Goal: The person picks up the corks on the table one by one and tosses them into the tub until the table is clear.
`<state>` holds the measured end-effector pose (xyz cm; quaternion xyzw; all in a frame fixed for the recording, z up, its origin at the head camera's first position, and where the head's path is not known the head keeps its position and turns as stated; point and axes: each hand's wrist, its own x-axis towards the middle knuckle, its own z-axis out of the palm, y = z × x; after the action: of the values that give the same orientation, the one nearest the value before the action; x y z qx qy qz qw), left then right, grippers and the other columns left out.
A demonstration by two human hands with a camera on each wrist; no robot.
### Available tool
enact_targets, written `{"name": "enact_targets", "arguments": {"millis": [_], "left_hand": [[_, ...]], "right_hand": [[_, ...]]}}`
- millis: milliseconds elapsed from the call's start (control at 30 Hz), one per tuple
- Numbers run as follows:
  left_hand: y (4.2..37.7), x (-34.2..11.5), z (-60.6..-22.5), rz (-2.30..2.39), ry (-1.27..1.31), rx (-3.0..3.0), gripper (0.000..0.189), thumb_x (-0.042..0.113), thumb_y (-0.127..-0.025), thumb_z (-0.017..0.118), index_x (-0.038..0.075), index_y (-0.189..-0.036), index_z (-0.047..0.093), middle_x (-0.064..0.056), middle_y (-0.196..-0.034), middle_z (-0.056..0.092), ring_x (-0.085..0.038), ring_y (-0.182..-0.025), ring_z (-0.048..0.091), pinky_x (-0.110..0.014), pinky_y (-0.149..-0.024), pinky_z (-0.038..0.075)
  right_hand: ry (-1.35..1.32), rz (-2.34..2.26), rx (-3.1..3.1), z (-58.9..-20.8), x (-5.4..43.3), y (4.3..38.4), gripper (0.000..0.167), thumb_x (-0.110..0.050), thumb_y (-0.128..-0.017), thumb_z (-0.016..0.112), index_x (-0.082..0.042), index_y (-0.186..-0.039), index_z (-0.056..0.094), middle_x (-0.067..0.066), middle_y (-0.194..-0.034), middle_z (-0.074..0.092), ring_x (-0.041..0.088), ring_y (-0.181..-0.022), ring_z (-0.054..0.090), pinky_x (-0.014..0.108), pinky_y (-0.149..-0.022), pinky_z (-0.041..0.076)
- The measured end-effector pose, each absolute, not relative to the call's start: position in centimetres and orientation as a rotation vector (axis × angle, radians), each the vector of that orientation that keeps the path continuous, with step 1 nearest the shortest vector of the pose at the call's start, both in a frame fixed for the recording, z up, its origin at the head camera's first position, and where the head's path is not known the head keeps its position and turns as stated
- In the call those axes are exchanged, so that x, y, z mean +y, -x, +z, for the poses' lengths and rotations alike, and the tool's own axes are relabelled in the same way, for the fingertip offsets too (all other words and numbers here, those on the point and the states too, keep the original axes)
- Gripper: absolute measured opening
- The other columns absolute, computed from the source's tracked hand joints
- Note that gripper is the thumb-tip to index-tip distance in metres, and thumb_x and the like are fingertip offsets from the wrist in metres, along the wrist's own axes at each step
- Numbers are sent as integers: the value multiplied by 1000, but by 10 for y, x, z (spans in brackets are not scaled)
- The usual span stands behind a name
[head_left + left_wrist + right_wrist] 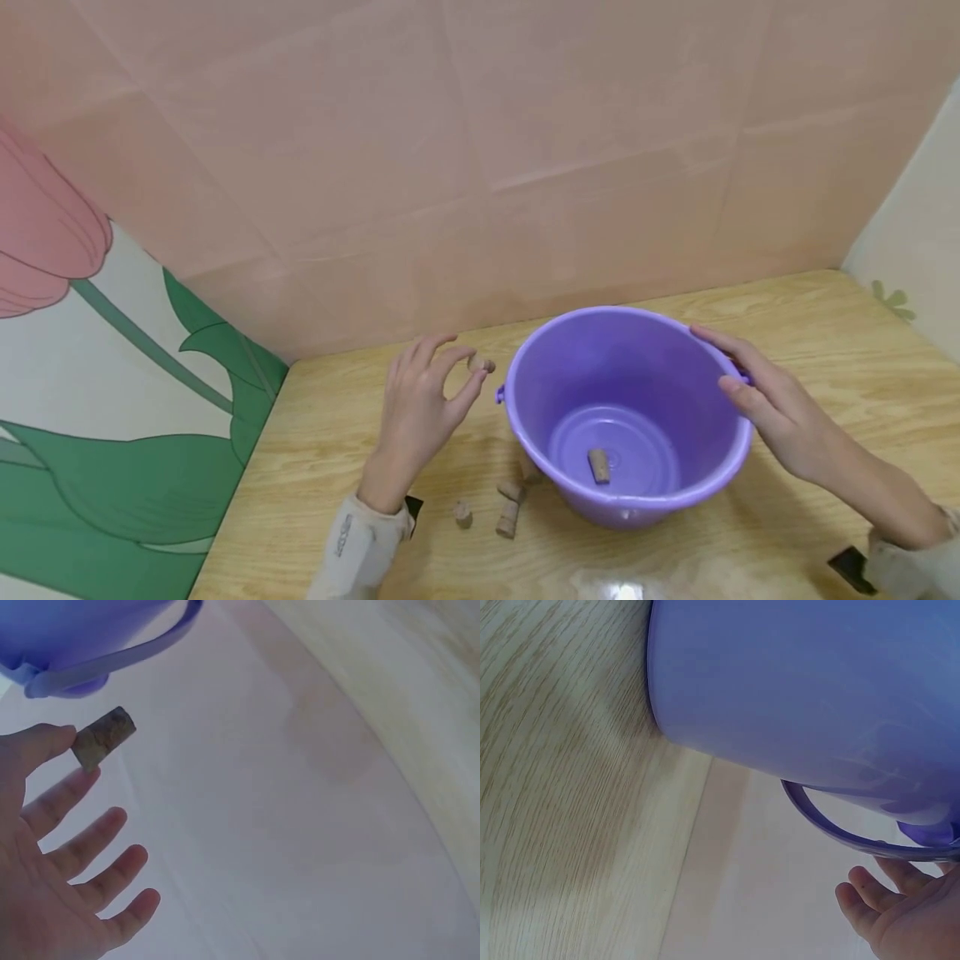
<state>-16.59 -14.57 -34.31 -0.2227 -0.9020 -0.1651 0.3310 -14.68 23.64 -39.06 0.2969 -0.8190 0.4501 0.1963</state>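
Between thumb and index finger, my left hand (422, 396) pinches a small brown cork (105, 738), just left of the purple bucket's (626, 504) rim. The other left fingers spread apart in the left wrist view. My right hand (780, 408) holds the bucket's rim on the right side, with the thumb over the edge. In the right wrist view, several fingers (877, 892) show beside the bucket's handle (840, 835); the thumb is out of sight there. One cork (598, 466) lies on the bucket's floor. The bucket stands upright on the table.
Several more corks lie on the wooden table (322, 492) left of the bucket, among them a short cork (463, 515) and a longer cork (507, 518). The bucket partly covers one. A pink covering (375, 208) rises behind the table, and a flower-printed panel (135, 483) stands at left.
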Motion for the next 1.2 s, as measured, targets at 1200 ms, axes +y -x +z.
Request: {"name": "enact_targets", "arguments": {"millis": [1200], "left_hand": [[156,-100,-327,-496,834,-2235,25,30,-83,78,17,-104,74,-5,-119,68,-23,-113,60,-44,-97,46]], "right_hand": [[-855,1286,-2276,-392,236,147,56,10,-96,38,-3,-150,38,-13,-146,50,-6,-119,54,4,-90,44]]}}
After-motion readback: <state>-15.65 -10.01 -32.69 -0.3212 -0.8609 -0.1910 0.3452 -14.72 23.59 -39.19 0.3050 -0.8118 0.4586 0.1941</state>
